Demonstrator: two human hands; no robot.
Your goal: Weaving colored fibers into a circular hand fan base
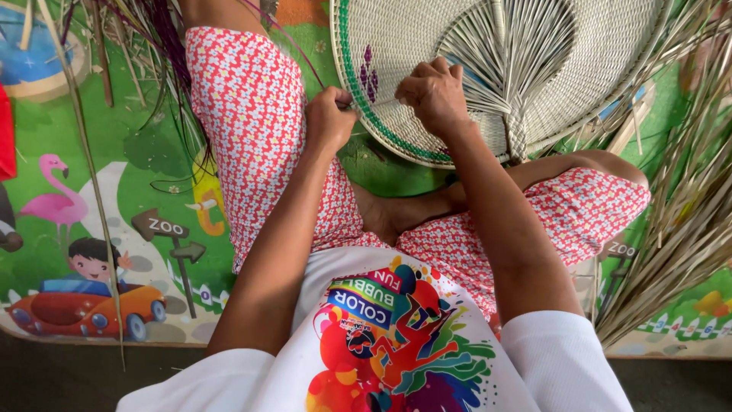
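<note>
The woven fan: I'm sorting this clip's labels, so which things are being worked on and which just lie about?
In use:
woven fan
left hand
right hand
thin strand between the hands

Lying about:
dry leaf strips
purple strands
picture mat

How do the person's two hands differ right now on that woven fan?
The left hand is a closed fist at the green-edged rim of the woven fan, pinching a thin strand; the right hand lies on top of the fan's woven face, fingers curled down. The left hand sits beside the patterned trouser leg; the right hand is nearer the fan's ribbed centre. Both are bare and work at the same spot on the rim.
</note>
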